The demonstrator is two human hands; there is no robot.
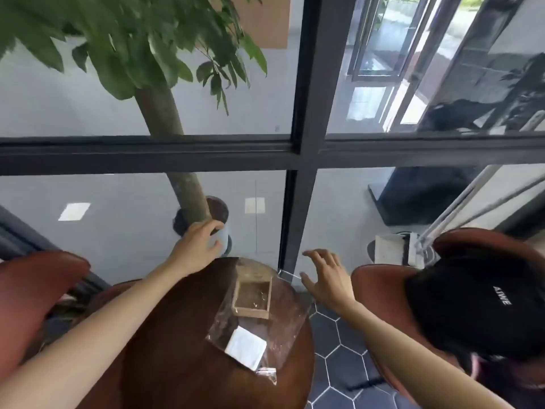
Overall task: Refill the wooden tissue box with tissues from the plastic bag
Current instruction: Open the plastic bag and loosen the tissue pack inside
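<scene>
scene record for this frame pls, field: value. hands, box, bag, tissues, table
left hand: open, raised beyond the table's far edge, holding nothing
right hand: open, fingers spread, right of the box, holding nothing
wooden tissue box: top open, looks empty, sitting on the bag
plastic bag: clear, lying flat on the table
tissues: white folded stack, inside the bag, near side of the box
table: round, dark brown
task state: refill not started
</scene>
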